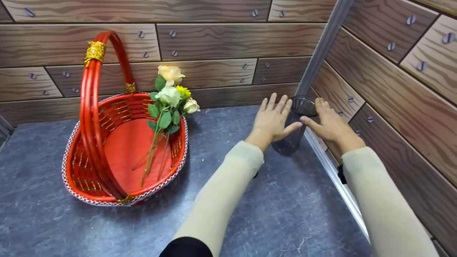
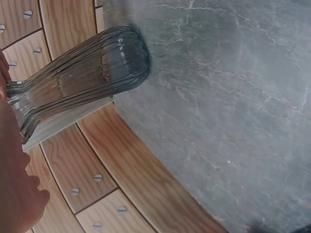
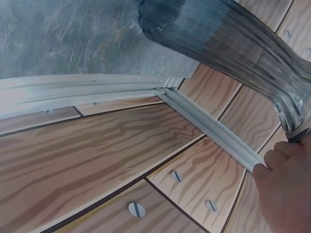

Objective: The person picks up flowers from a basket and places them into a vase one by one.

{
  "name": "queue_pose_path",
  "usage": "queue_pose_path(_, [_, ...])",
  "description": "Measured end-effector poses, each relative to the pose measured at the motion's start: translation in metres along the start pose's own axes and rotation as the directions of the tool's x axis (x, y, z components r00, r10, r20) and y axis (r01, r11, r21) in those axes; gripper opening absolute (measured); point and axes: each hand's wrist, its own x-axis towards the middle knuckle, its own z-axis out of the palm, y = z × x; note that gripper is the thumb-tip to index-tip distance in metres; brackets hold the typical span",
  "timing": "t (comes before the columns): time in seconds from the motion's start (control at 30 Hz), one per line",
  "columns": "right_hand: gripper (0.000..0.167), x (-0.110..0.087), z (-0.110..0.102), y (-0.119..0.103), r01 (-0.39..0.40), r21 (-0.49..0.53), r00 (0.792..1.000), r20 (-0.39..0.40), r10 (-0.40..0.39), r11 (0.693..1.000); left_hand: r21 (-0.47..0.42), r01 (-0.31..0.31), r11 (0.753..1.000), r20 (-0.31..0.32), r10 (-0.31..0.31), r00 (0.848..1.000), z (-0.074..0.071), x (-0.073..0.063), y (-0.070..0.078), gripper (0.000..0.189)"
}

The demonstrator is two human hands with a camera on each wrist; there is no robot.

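Note:
A clear, ribbed glass vase (image 1: 286, 142) with a flared mouth stands upright in the corner of the table. My left hand (image 1: 270, 123) is beside its upper left side, fingers straight and thumb stretched toward the glass. On the other side, my right hand (image 1: 332, 125) has its fingers extended close to the rim. In the left wrist view, the whole vase (image 2: 87, 73) shows from mouth to base, with part of the hand (image 2: 19, 179) near the neck. The right wrist view has the flared mouth of the vase (image 3: 233, 46) right at the hand (image 3: 286, 184).
To the left sits a red woven basket (image 1: 185, 142) with a tall arched handle (image 1: 93, 107) and gold wrapping. Artificial flowers (image 1: 168, 95) in cream, white and yellow lean over its right rim, stems inside. Wood-patterned walls (image 1: 214, 43) and metal edging (image 1: 337, 178) bound the marbled table (image 1: 228, 221).

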Motion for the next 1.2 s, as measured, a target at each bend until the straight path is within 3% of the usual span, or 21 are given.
queue_pose_path(0.33, [0.094,0.004,0.000,0.000,0.063,-0.009,0.998,-0.009,-0.063,0.998,-0.036,-0.002,0.999,-0.011,0.002,1.000,-0.003,0.007,0.003,0.093])
queue_pose_path(0.53, [0.090,-0.001,0.000,0.001,0.097,-0.026,0.995,-0.011,-0.097,0.995,0.076,-0.033,0.997,-0.001,0.033,0.999,-0.009,0.011,0.002,0.092])
queue_pose_path(1.03, [0.087,-0.003,0.009,-0.013,0.137,0.004,0.990,-0.029,-0.137,0.991,0.085,-0.014,0.996,0.024,0.012,1.000,-0.009,0.015,-0.018,0.091])
queue_pose_path(1.2, [0.085,-0.002,0.013,-0.016,0.162,0.000,0.985,-0.058,-0.162,0.987,0.087,-0.035,0.996,0.010,0.035,0.999,-0.009,0.012,-0.025,0.093])
